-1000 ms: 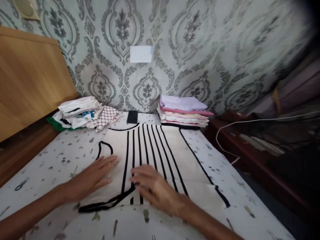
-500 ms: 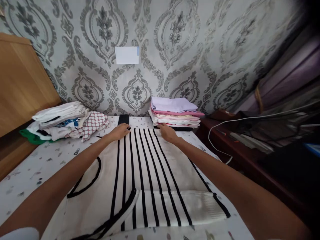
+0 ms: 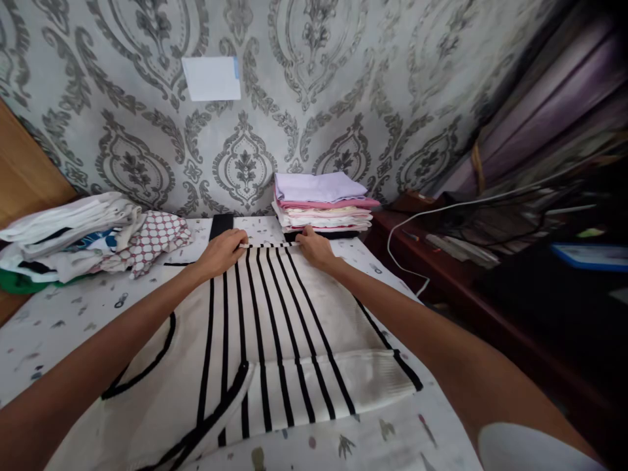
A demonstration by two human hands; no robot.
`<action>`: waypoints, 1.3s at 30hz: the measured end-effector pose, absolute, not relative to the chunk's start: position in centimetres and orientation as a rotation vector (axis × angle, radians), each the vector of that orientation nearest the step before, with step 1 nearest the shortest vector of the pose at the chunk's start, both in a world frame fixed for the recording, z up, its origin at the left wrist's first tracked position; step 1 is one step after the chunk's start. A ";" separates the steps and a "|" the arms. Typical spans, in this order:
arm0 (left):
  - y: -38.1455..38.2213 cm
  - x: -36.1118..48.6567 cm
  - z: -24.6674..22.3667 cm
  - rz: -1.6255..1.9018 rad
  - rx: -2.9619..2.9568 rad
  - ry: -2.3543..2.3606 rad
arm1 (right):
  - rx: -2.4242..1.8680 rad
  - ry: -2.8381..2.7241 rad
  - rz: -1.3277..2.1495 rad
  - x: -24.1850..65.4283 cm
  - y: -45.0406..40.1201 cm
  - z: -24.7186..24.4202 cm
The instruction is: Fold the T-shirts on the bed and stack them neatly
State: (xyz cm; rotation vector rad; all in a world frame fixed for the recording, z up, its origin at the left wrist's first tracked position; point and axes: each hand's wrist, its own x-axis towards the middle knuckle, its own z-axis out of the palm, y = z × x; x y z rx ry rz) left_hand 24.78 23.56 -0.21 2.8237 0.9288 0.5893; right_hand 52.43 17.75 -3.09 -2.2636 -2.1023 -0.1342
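A cream knitted top (image 3: 279,314) with black stripes and black edging lies spread out in front of me. Its near side is folded over in a flap. At the far edge, my left hand (image 3: 223,252) pinches the fabric. My right hand (image 3: 315,247) grips the same edge a short way to the right, just in front of a neat stack of folded clothes (image 3: 321,209). The edge is slightly lifted and stretched between both hands. My fingertips are partly hidden by the cloth and the hands.
A looser pile of clothes (image 3: 83,239) lies at the left by a wooden panel (image 3: 29,163). A black strip (image 3: 222,227) lies behind my left hand. At the right, a dark red surface (image 3: 441,261) holds a white cable (image 3: 392,242) and clutter. The patterned wall (image 3: 245,163) stands behind.
Both hands have closed on the far edge of the top and raised it a little. My view has turned slightly right, so everything appears shifted left.
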 end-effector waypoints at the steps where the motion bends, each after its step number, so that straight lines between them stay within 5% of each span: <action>1: 22.7 24.5 -0.1 0.600 2.836 0.903 | -2.267 -2.088 -0.143 52.6 17.5 -2.8; 9: 19.3 22.9 -1.1 0.583 2.886 0.908 | -2.272 -2.056 -0.215 53.2 11.6 -0.4; 22: 16.3 21.9 -4.3 0.498 2.975 0.779 | -2.266 -2.136 -0.191 54.3 6.8 -3.7; 35: 22.0 12.8 -1.8 0.371 2.798 1.245 | -2.208 -2.142 -0.265 54.6 7.2 -4.6; 39: 21.4 13.5 -2.1 0.310 2.907 1.059 | -2.207 -2.146 -0.263 54.6 7.3 -4.6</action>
